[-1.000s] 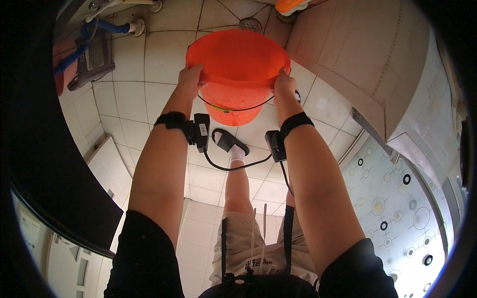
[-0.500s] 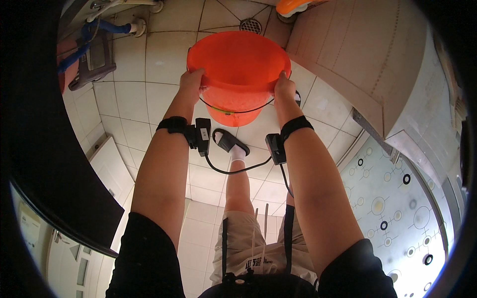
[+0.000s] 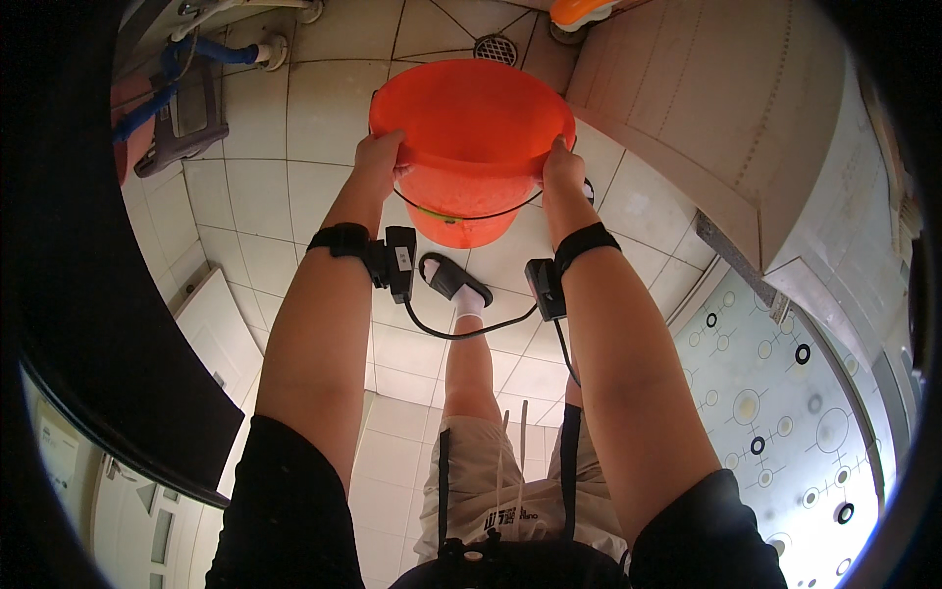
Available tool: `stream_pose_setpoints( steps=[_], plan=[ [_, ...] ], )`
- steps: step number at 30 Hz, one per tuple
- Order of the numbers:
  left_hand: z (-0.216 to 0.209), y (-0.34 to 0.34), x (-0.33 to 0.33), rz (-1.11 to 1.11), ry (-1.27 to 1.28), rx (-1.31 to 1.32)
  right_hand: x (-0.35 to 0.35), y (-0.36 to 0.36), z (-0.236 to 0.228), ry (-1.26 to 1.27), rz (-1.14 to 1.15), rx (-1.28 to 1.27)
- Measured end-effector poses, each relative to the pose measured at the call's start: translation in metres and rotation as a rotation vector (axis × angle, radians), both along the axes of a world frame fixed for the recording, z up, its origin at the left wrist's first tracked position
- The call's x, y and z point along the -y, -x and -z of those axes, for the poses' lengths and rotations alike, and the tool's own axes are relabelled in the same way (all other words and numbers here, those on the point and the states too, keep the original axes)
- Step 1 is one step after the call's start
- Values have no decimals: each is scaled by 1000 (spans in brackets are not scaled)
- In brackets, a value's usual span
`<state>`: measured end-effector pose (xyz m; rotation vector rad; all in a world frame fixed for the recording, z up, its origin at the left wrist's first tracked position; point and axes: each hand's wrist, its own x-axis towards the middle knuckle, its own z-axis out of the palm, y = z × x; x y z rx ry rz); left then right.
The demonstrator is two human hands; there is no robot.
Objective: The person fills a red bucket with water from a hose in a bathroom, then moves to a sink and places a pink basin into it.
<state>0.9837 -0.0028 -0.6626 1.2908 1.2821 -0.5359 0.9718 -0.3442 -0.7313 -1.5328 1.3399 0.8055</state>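
Observation:
A big orange plastic bucket is tilted with its mouth away from me, over the tiled floor. My left hand grips its rim on the left, the thumb on top. On the right side of the rim my right hand holds on the same way. The thin wire handle hangs slack across the near wall of the bucket. Fingers of both hands are partly hidden beneath the rim. Whether the bucket touches the floor, I cannot tell.
A round floor drain lies beyond the bucket. To the right stands a white bathtub-like panel; an orange object sits at its far end. Blue hose and a grey plastic item are at far left. A black cable links my wrists.
Almost nothing differs. The bucket and both hands have shifted very slightly away from me, with the same hold on the rim.

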Motion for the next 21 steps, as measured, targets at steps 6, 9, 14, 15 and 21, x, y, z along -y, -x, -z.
stream_pose_setpoints(
  steps=[6, 9, 14, 15, 21],
  plan=[
    [-7, 0, 12, 8, -26, -83, -2, 1, -14, -16, 40, -33],
    [-6, 0, 9, -5, -43, -75, -7, -4, -23, -26, 61, -31],
    [1, -3, 1, 19, -32, -44, -7, -7, -8, -7, -6, -35],
    [3, -7, 6, 22, -24, -32, 2, -8, 2, 16, -23, -23],
    [7, -10, 11, 10, -24, -32, 8, -4, 22, 34, -32, -4]
  ],
)
